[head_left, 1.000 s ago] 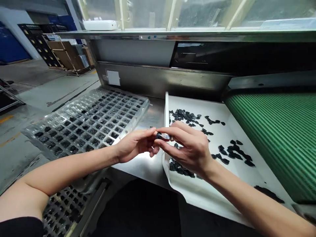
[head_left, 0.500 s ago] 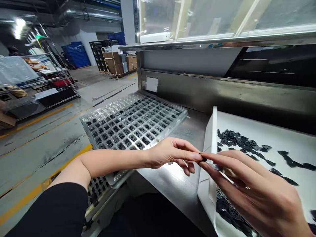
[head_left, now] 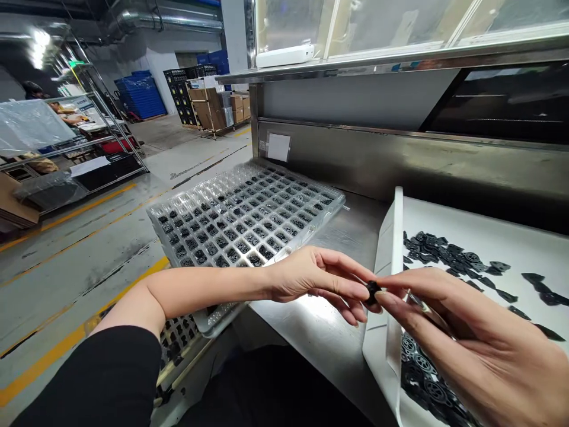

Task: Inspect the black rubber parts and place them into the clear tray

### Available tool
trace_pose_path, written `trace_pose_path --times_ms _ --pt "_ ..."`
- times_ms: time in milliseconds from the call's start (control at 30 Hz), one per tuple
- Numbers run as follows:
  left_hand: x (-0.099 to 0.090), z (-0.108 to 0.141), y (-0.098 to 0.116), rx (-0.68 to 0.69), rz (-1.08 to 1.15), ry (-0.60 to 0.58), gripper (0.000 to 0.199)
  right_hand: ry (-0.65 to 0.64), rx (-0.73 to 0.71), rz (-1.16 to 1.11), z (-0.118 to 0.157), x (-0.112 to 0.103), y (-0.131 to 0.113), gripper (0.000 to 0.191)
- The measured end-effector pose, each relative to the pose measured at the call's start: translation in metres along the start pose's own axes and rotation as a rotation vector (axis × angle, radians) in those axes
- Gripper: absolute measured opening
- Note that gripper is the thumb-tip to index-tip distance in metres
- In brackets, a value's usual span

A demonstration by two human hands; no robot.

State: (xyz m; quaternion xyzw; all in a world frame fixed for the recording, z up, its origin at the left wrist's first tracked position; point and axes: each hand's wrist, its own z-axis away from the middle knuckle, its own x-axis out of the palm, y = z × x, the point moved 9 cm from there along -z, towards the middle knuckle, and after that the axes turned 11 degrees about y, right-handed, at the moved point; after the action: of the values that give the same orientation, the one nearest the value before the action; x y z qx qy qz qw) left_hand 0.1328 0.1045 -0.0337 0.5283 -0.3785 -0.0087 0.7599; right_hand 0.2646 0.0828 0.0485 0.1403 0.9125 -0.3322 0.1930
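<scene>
Grey workshop floor (head_left: 137, 210) stretches off to our left, and next to it, on our metal table (head_left: 306, 332), lies a clear tray (head_left: 328, 212) whose separate pockets presumably keep its dark pieces (head_left: 251, 239) apart. Our left hand (head_left: 317, 279), thumb and forefinger closed on one small black part (head_left: 372, 292), lower fingers loosely curled, meets our right hand (head_left: 480, 335), which pinches the part's other side, likely to steady it in mid-air, while cupping a shiny item (head_left: 418, 302) we cannot identify. Farther right, the white bin (head_left: 386, 270) seems walled to contain the loose black parts (head_left: 429, 246).
</scene>
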Motion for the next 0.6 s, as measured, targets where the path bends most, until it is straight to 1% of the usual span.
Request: trace_pose_path --times_ms 167,233,333,400,533,600 --pt "-0.002 0.000 0.000 0.004 0.032 0.026 0.043 0.009 0.139 0.051 0.003 -0.001 0.013 0.023" --pt "-0.001 0.001 0.000 0.009 0.036 0.013 0.043 0.002 0.132 0.041 0.001 0.000 0.011 0.021" --pt "0.001 0.001 0.001 0.020 0.061 0.002 0.043 -0.036 0.103 -0.037 0.001 0.005 0.009 0.018" --pt "0.002 0.001 0.000 0.029 0.079 -0.016 0.042 -0.050 0.126 -0.057 0.004 0.006 0.016 0.021" --pt "0.003 0.000 -0.001 0.034 0.058 -0.081 0.039 -0.067 0.184 0.043 0.015 0.002 0.037 0.023" --pt "0.002 0.000 -0.001 0.034 0.042 -0.089 0.039 -0.065 0.165 0.068 0.015 0.000 0.038 0.020"
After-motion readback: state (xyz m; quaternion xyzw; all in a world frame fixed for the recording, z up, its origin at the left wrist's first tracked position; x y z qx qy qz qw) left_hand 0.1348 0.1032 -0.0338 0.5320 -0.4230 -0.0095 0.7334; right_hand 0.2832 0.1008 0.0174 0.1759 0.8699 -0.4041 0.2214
